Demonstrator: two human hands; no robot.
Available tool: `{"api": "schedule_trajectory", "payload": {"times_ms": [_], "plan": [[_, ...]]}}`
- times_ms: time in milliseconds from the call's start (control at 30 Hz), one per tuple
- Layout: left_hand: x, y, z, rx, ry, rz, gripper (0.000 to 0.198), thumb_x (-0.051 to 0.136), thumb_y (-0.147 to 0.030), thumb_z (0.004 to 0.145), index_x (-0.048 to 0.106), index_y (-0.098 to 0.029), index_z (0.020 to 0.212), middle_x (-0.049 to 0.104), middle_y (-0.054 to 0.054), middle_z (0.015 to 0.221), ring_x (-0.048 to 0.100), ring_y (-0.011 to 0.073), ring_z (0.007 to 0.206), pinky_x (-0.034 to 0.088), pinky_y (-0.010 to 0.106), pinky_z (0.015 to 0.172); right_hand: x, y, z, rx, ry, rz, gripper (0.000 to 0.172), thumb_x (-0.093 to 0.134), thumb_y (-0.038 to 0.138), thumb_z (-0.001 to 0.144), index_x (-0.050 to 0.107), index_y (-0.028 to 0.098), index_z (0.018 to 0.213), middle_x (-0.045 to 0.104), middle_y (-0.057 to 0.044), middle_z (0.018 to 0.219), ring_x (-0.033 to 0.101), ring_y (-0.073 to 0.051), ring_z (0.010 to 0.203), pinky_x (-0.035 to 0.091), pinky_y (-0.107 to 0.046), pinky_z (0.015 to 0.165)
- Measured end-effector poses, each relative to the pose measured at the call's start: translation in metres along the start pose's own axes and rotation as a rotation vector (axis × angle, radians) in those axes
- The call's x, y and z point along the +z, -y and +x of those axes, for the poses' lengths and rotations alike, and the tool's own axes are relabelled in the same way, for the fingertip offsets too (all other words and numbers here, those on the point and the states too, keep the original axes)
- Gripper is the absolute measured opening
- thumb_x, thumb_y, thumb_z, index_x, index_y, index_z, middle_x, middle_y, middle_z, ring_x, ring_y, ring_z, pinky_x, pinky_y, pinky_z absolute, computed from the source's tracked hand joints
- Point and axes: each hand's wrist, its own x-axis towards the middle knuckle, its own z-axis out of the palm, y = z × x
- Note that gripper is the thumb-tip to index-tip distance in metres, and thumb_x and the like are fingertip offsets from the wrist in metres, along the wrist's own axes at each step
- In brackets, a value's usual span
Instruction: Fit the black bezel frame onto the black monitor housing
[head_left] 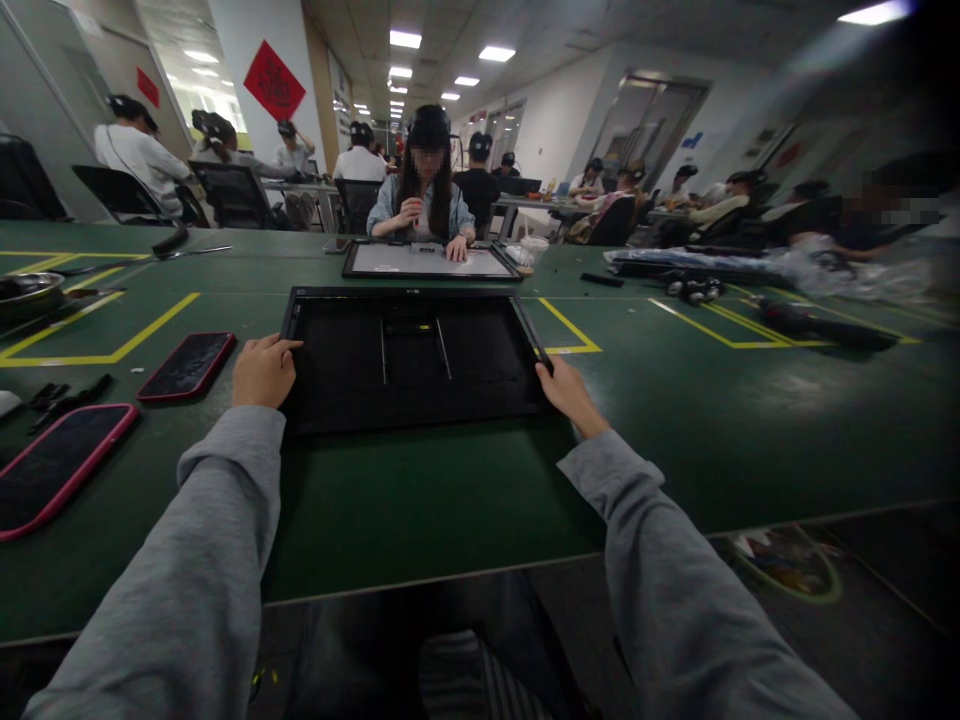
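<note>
In front of me on the green table lies a black monitor housing [345, 365], a shallow rectangular shell with its hollow inside facing up. Two thin metal strips and a small dark part with a yellow mark sit in its middle. My left hand [264, 372] grips the housing's left edge, its index finger reaching over the rim. On the opposite side my right hand [566, 388] is closed around the right edge, thumb on top. The fingers under the housing are hidden on both sides.
Two red-edged phones [187, 367] lie left, beside small black parts [67, 398]. A metal bowl [31, 297] stands far left. Across the table a person [424, 190] works over a grey panel [427, 262]. A cordless tool [821, 325] and plastic wrap [847, 268] lie right.
</note>
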Motion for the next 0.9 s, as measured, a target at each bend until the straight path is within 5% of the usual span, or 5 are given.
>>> {"api": "schedule_trajectory", "payload": {"times_ms": [900], "plan": [[-0.0001,0.0013,0.001,0.036,0.01,0.054,0.046,0.039,-0.026,0.093,0.074,-0.019,0.121,0.066,0.012,0.132,0.056,0.0319,0.12,0.044,0.047,0.104,-0.0017,0.0025,-0.0009,0.014,0.011,-0.005,0.042,0.044,0.03,0.1,0.062,0.009,0.132,0.073,-0.02,0.118,0.069,-0.031,0.108,0.049,-0.037,0.092]]}}
